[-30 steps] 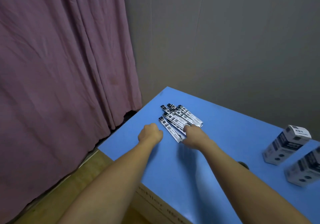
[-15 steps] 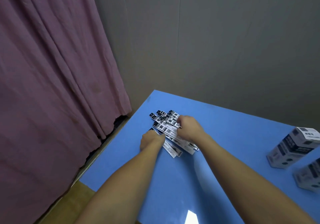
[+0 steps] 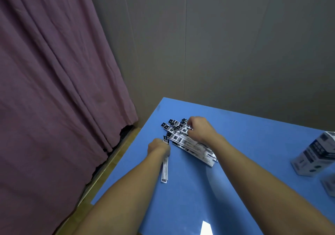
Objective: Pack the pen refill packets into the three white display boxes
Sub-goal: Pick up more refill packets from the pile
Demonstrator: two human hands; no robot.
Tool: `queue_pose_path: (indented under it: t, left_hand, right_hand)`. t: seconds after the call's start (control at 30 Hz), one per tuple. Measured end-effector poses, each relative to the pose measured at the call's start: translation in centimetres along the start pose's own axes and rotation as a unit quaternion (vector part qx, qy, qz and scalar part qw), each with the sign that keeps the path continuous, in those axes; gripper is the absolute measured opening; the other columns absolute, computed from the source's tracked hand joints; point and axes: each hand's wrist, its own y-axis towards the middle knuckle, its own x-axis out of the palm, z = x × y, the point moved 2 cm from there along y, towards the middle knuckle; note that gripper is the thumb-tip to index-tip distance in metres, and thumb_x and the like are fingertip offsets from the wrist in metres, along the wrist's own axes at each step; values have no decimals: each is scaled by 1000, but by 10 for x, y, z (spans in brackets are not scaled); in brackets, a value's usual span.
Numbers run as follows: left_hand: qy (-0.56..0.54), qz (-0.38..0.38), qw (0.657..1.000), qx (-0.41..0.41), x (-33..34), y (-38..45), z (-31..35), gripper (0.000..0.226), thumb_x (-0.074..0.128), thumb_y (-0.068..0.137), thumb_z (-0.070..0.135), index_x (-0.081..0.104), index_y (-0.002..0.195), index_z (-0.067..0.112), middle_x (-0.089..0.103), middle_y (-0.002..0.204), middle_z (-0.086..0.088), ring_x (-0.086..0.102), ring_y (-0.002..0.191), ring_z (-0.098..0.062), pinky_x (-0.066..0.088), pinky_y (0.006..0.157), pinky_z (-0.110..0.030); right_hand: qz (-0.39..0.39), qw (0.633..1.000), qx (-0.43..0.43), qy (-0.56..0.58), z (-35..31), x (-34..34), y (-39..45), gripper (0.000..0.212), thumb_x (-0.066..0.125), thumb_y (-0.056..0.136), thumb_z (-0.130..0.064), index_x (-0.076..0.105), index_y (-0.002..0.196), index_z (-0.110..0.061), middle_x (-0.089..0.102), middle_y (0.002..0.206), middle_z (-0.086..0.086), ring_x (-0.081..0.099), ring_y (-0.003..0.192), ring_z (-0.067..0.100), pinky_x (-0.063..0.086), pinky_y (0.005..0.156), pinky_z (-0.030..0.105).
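A mauve curtain (image 3: 54,89) hangs down the left side, its hem falling to a strip of wooden floor (image 3: 101,173) that runs along the left edge of the blue table (image 3: 253,162). The table's far left corner sits close to the grey wall (image 3: 217,44), with the curtain just beside it, so room on that side is tight. The near and middle parts of the tabletop lie bare between the two forearms and out toward the right.

The left hand (image 3: 158,146) is curled into a fist near the table's left edge and grips one refill packet (image 3: 165,169), which runs under the wrist toward the person, its lower end lying on the table. Just right of it, the pile of pen refill packets (image 3: 188,142) is fanned across the far left part of the table, black printed ends pointing to the far corner, white ends trailing toward the person. The right hand (image 3: 198,128) rests on the far end of this pile with its fingers curled down onto the packets; whether it pinches one cannot be made out.

Well apart from the pile, at the right edge of the view, a white display box (image 3: 315,157) with dark printing stands tilted in the frame, partly cut off. A second box (image 3: 329,186) shows only a blurred corner below it. What is in either box cannot be seen.
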Motion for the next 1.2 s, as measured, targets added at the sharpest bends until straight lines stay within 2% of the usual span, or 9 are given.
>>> queue_pose_path:
  t: [0.17,0.27,0.37,0.47,0.6,0.77,0.9,1.03,1.2]
  left_hand:
    - [-77,-30,997,5,-8,3,-7,45,90,71,18,59,101,7,66,108,-12,69,97,-28,60,82,-37]
    - [-101,-25,994,23,-15,5,-12,32,89,72,15,61,86,6,71,94,-12,66,79,-25,58,72,-32]
    - [-111,-34,992,54,-26,3,-12,22,87,74,12,69,86,6,74,92,-13,63,72,-21,53,70,-30]
    - [-94,-44,991,84,-37,-6,-4,21,85,77,9,73,93,1,69,77,-8,63,62,-17,55,65,-28]
    - [-111,11,988,111,-51,-23,3,12,84,77,7,73,82,5,71,74,-9,70,68,-21,62,76,-42]
    - [-118,69,984,116,-56,-58,-6,14,83,77,11,74,85,4,76,87,-15,66,69,-20,58,66,-35]
    - [-129,78,980,134,-50,-86,-6,8,80,80,12,74,85,8,76,87,-12,67,72,-20,60,70,-38]
    - [-145,83,971,172,-24,-120,6,7,80,80,15,75,78,19,75,78,-2,66,74,-18,58,75,-38]
    - [-149,66,961,222,34,-180,33,13,82,80,21,73,81,12,73,79,-5,61,73,-16,55,73,-38]
  right_hand:
    - [-6,1000,-15,-6,-10,-2,5,37,54,83,-13,59,120,-15,59,117,6,57,106,27,53,88,38]
    - [-27,999,-23,-18,-9,2,4,36,53,84,-14,58,119,-15,60,116,7,57,106,27,52,88,38]
    - [-59,998,-32,-20,-8,10,1,32,56,84,-15,58,117,-13,62,112,7,57,103,27,52,85,36]
    - [-83,995,-50,-17,-11,18,-4,34,56,82,-14,60,115,-14,64,108,6,59,100,26,52,81,34]
    - [-90,994,-68,-11,-15,23,-8,34,57,78,-15,60,112,-16,65,107,6,61,98,27,54,83,37]
    - [-78,993,-93,-6,-19,19,-32,34,58,79,-15,60,112,-14,65,108,7,61,99,27,54,83,37]
    - [-51,995,-91,9,-8,4,-64,34,55,80,-13,60,113,-15,66,109,6,61,104,27,54,85,38]
    - [-28,999,-41,1,23,-15,-112,30,53,83,-15,60,112,-15,64,113,5,59,105,27,53,85,37]
    - [-8,1000,8,11,83,-32,-190,33,54,84,-16,60,117,-14,63,118,7,60,108,28,54,87,37]
